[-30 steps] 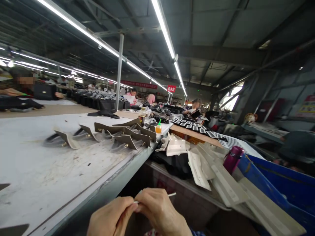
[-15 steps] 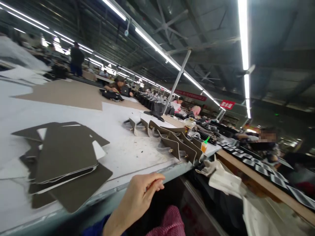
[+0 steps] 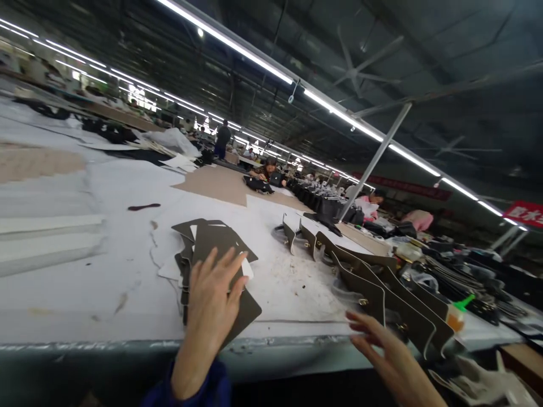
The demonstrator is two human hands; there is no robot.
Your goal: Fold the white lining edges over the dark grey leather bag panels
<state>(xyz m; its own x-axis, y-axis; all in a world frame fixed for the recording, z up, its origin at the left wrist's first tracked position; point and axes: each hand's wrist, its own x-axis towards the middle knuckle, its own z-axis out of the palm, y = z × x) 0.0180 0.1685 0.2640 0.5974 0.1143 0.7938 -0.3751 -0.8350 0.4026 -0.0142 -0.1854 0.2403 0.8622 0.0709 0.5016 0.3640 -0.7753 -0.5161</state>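
Note:
My left hand (image 3: 214,297) is spread over a loose stack of dark olive-brown leather-like panels (image 3: 218,240) with pale edges. Its fingers lie across the upper panel, and I cannot tell how firmly they touch it. My right hand (image 3: 384,347) has its fingers apart at the table's front edge, slightly blurred, with nothing in it. Just beyond it stands a row of curved olive-brown panels (image 3: 360,288) with small gold-coloured metal fittings and clear plastic film.
A bottle (image 3: 457,319) with a green nozzle and orange contents stands at the right. A dark slim tool (image 3: 144,207) lies on the white-covered table (image 3: 123,249). Beige sheets (image 3: 216,183) spread farther back. Off-white cloth (image 3: 487,379) hangs at the lower right. A co-worker (image 3: 267,169) sits beyond.
The view has swung left. My left hand has moved from the front edge onto the panel stack and its fingers have spread. My right hand has come into view at the right.

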